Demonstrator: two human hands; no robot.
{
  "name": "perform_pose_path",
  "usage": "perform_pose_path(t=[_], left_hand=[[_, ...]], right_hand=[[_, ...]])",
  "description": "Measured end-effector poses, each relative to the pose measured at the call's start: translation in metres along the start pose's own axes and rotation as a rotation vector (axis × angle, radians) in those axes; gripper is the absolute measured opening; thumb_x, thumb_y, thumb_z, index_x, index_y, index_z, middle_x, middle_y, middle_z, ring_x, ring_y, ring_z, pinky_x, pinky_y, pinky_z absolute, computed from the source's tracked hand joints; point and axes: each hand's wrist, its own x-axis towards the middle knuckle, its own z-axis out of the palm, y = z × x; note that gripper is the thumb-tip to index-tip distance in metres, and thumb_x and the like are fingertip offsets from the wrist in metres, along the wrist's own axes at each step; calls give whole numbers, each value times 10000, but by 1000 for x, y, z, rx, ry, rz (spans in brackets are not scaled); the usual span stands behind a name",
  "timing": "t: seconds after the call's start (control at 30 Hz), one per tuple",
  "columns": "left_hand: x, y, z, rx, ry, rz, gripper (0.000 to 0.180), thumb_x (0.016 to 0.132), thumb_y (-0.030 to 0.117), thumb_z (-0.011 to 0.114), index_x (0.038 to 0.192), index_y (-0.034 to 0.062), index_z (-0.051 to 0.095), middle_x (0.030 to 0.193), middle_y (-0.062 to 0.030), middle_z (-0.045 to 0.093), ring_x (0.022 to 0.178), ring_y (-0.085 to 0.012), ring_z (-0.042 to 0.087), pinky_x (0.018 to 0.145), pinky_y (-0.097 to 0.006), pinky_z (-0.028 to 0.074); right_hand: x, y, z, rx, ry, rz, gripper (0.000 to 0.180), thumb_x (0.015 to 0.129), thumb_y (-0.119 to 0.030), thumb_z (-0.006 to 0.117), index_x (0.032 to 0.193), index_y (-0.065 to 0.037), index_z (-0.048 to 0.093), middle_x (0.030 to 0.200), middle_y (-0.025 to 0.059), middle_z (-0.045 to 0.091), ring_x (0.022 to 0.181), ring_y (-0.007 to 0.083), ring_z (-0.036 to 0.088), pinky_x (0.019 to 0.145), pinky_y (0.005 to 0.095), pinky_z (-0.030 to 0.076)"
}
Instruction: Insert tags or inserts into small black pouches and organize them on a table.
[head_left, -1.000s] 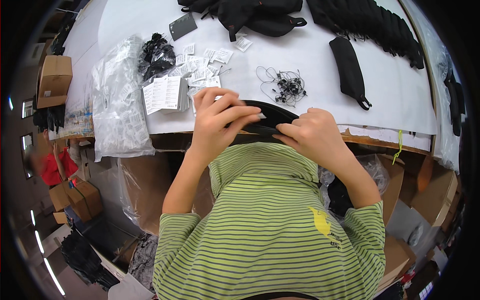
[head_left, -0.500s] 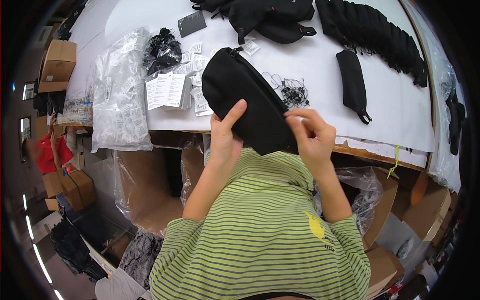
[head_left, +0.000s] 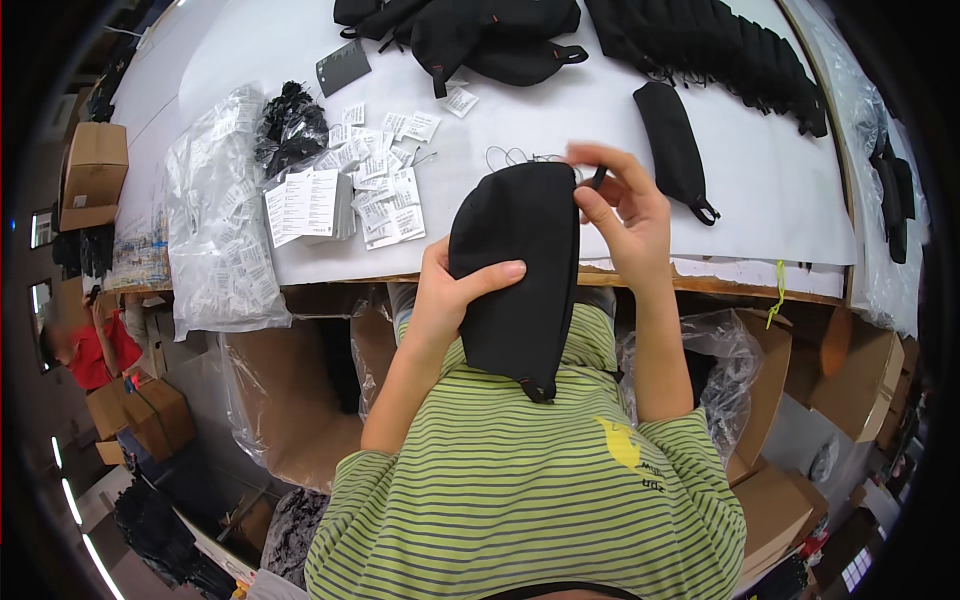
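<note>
A black zip pouch (head_left: 510, 270) is held upright in front of my chest, its long straight zip edge toward the right and a small loop at its lower end. My left hand (head_left: 445, 300) is closed round the pouch's left side, the thumb lying across its face. At the pouch's upper right corner, my right hand (head_left: 630, 205) has its fingers bent round a small black tab (head_left: 599, 178); the fingertips are slightly blurred. Thin black strings (head_left: 510, 155) lie on the table just behind the pouch, partly hidden by it.
On the white-covered table (head_left: 770, 220) lie a single black pouch (head_left: 672, 145), a row of pouches (head_left: 710, 55), piled black pouches (head_left: 480, 40), loose tags (head_left: 375, 160), a stack of printed cards (head_left: 310, 205) and a plastic bag of labels (head_left: 220, 220). Cardboard boxes (head_left: 290, 390) stand below. A person in red (head_left: 105, 350) is far left.
The pouch has turned from slanting to nearly upright and come lower, toward my body. My right hand has moved up from its lower right side to its upper corner. The view has shifted slightly.
</note>
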Motion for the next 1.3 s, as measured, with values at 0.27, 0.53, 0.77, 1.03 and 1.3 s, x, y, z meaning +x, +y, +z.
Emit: perform_pose_path(t=[0.27, 0.53, 0.77, 1.03, 1.3], left_hand=[[-1, 4, 10, -47, 150, -56, 357, 722, 72, 725, 1037, -43, 604, 897, -101, 664, 754, -145, 644, 696, -255, 531], [6, 4, 9, -40, 79, -20, 357, 719, 81, 715, 1034, -44, 603, 888, -101, 663, 731, -142, 642, 684, -250, 529], [16, 6, 2, -18, -42, -22, 335, 715, 77, 704, 1009, -48, 603, 861, -96, 658, 700, -146, 641, 658, -251, 530], [37, 19, -10, -227, 103, 13, 243, 751, 83, 664, 964, -20, 612, 802, -92, 656, 647, -166, 646, 616, -258, 540], [55, 23, -36, -349, 78, 36, 226, 772, 95, 652, 974, -1, 620, 800, -89, 664, 647, -168, 655, 609, -255, 546]], right_hand=[[-2, 5, 1, -482, -34, -241, 73, 817, -27, 655, 815, -11, 583, 733, 37, 587, 598, 117, 549, 516, 224, 398], [4, -5, -3, -511, -27, -280, 75, 825, -28, 639, 824, -1, 569, 727, 43, 560, 564, 136, 500, 513, 237, 394], [10, -20, -7, -644, -16, -340, 75, 822, -14, 633, 817, -3, 559, 708, 54, 528, 551, 151, 491, 506, 257, 393], [-16, -44, 14, -496, -505, -233, 104, 792, -6, 635, 821, -9, 535, 737, 78, 529, 575, 221, 509, 528, 315, 408], [-25, -55, 20, -428, -684, -14, 111, 795, -38, 647, 832, -13, 546, 757, 74, 528, 629, 218, 516, 563, 315, 409]])
